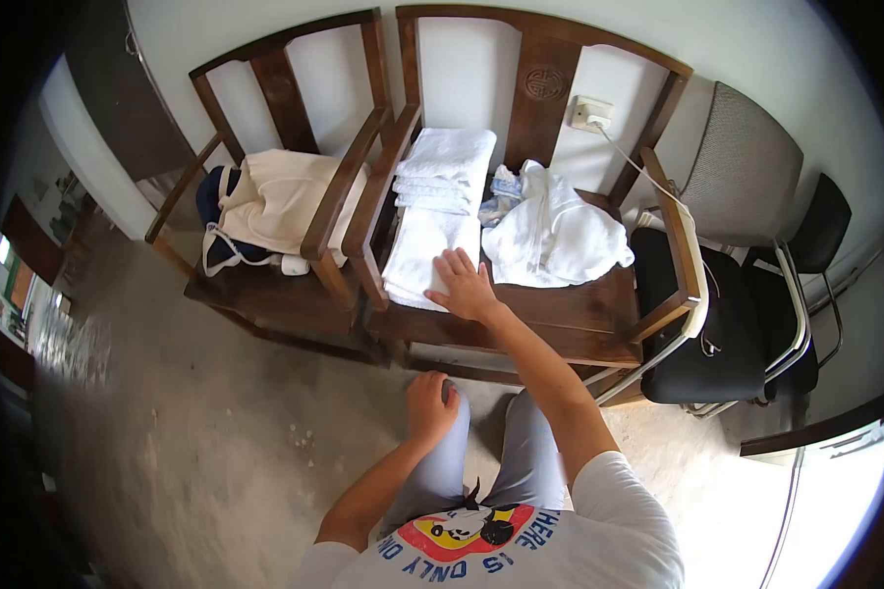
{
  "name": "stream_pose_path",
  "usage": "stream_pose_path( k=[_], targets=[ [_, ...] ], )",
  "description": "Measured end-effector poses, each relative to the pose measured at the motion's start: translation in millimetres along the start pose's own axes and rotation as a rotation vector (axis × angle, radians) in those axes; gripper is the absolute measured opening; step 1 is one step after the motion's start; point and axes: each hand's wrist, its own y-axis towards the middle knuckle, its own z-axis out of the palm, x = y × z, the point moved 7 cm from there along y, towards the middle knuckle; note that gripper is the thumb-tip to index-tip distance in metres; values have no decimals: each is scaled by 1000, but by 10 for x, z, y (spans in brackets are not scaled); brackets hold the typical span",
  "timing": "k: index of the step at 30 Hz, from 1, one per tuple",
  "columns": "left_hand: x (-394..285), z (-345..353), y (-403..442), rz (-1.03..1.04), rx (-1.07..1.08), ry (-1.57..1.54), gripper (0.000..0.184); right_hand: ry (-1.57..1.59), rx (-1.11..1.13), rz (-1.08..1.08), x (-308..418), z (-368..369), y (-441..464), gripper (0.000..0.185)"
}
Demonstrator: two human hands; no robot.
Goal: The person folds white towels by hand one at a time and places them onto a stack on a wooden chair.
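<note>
My right hand (465,287) lies with fingers spread on the front end of a folded white towel (420,257) on the wooden armchair. Behind it, touching, sits a stack of folded white towels (446,162). To the right of my hand is a loose, crumpled heap of white cloth (558,236). A small blue-and-white bundle (502,193) is tucked at the heap's back left; I cannot make out what it is. My left hand (430,407) rests over my knee, fingers extended and holding nothing.
The wooden armchair (560,312) stands against the wall. On a second wooden armchair (265,297) at left lies a cream cloth (283,201) over dark blue items. A black chair (702,339) is at right. A white cord (643,169) runs from the wall socket (591,113) past the armrest.
</note>
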Motion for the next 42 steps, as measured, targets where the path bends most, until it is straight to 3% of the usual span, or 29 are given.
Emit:
stream_pose_path(
  k=[3,5,7,10,13,16,19,21,25,27,31,38,42],
  targets=[
    [74,-61,-74,6,-1,-13,22,642,-319,-140,-544,-25,62,56],
    [91,-29,-6,2,0,-26,22,529,-842,150,-1337,-404,-192,47],
    [50,-46,15,-23,22,-19,22,289,-1034,289,-1677,-657,-300,49],
    [-4,9,34,-17,71,12,22,319,-809,363,-2055,-678,-55,49],
    [-64,11,36,-12,58,2,23,237,-720,377,-2058,-745,65,49],
    [-63,-32,14,-6,26,14,24,975,-447,566,-2345,-570,179,50],
    [-8,-50,4,-10,6,-18,25,1282,-466,600,-2247,-917,-35,51],
    [-3,-70,8,-18,13,-22,25,1415,-508,510,-2261,-1173,-86,51],
    [-12,-84,-9,-40,30,11,24,1269,-584,373,-1992,-2024,-330,46],
    [13,-67,-21,-18,10,7,23,1257,-601,110,-1720,-2582,-445,48],
    [4,-68,-43,-22,15,21,22,950,-793,-80,-989,-3597,-928,56],
    [-148,-193,-63,25,-38,77,22,863,-783,-231,-213,-4210,-1393,55],
    [-345,-232,20,163,0,4,24,1030,-812,-433,-12,-4366,-1720,55]
  ],
)
